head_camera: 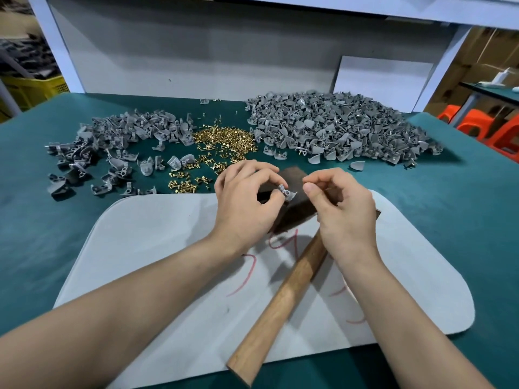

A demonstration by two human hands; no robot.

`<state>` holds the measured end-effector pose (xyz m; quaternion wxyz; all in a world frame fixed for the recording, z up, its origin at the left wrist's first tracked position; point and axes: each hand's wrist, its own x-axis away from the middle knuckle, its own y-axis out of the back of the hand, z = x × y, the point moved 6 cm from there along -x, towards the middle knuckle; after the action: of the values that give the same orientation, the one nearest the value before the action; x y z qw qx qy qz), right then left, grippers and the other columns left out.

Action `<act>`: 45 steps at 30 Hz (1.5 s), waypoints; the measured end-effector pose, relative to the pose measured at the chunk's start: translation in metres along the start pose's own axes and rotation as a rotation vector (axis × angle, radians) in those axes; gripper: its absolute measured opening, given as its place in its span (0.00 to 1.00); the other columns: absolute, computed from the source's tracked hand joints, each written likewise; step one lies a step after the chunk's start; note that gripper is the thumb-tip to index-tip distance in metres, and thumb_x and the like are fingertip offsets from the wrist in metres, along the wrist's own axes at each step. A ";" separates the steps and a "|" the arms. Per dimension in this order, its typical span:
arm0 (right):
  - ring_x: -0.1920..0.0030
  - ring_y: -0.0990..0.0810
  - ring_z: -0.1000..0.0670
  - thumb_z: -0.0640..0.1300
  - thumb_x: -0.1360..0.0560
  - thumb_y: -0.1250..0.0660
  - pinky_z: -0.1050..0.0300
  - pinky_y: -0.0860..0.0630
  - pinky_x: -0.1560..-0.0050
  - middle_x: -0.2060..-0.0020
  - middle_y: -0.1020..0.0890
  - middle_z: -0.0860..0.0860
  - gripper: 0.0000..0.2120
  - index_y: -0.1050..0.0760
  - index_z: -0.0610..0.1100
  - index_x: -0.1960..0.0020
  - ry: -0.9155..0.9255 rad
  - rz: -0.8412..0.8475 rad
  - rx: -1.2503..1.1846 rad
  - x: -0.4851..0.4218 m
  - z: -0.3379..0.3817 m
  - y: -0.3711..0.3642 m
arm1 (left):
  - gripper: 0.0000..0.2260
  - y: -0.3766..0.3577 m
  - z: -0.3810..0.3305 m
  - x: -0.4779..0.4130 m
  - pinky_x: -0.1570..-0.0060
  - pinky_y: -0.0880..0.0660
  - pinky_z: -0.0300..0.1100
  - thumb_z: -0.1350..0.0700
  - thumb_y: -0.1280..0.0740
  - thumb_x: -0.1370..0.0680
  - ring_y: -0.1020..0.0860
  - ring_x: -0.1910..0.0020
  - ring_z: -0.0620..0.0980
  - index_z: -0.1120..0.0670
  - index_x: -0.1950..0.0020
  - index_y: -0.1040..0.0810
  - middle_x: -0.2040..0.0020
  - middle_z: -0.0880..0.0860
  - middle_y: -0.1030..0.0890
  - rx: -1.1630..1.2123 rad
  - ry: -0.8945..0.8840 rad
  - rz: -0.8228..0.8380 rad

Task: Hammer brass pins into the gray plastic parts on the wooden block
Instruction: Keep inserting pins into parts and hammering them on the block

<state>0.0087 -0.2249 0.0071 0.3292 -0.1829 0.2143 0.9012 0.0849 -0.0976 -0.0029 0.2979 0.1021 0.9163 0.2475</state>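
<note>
My left hand [247, 197] pinches a small gray plastic part [288, 193] over the dark wooden block [292, 213] at the middle of the table. Close to the part's right, my right hand [338, 206] has thumb and forefinger pinched together; whether a brass pin sits between them is too small to tell. Under my right hand lies a hammer, its wooden handle [280, 301] running toward the table's front edge, its head hidden. A heap of brass pins [224, 141] lies behind the block.
A big pile of gray parts [337, 127] covers the back right, a smaller pile [118, 141] the back left. The block and hammer rest on a pale gray mat [146, 248] with red scribbles, over a green tabletop [42, 234]. Orange stools [483, 127] stand far right.
</note>
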 end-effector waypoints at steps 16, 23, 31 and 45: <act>0.63 0.17 0.48 0.34 0.26 0.31 0.52 0.19 0.61 0.64 0.18 0.49 0.09 0.23 0.47 0.61 -0.134 0.078 -0.259 0.005 -0.005 -0.010 | 0.05 0.000 -0.005 0.003 0.27 0.56 0.54 0.48 0.41 0.26 0.27 0.48 0.40 0.42 0.61 0.28 0.58 0.40 0.21 0.055 -0.002 0.025; 0.62 0.18 0.53 0.29 0.26 0.34 0.61 0.20 0.58 0.67 0.18 0.50 0.09 0.23 0.39 0.62 -0.223 0.044 -0.549 0.005 -0.010 -0.013 | 0.06 0.007 -0.015 0.008 0.25 0.62 0.53 0.51 0.36 0.25 0.22 0.44 0.43 0.40 0.51 0.27 0.54 0.41 0.17 0.217 -0.119 -0.038; 0.63 0.19 0.53 0.28 0.27 0.34 0.64 0.21 0.60 0.68 0.18 0.51 0.10 0.22 0.41 0.63 -0.229 0.020 -0.621 0.004 -0.008 -0.010 | 0.07 0.005 -0.014 0.007 0.27 0.64 0.44 0.49 0.34 0.25 0.21 0.43 0.43 0.38 0.50 0.28 0.55 0.39 0.18 0.219 -0.145 0.002; 0.61 0.18 0.51 0.28 0.27 0.34 0.64 0.21 0.60 0.64 0.18 0.47 0.08 0.21 0.37 0.60 -0.268 0.076 -0.595 0.002 -0.005 -0.008 | 0.09 0.006 -0.016 0.006 0.29 0.47 0.56 0.51 0.33 0.24 0.24 0.43 0.42 0.41 0.46 0.25 0.53 0.40 0.18 0.199 -0.170 0.013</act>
<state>0.0135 -0.2209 -0.0002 0.2529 -0.1426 -0.0973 0.9520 0.0707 -0.0966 0.0079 0.3613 0.1576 0.9071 0.1476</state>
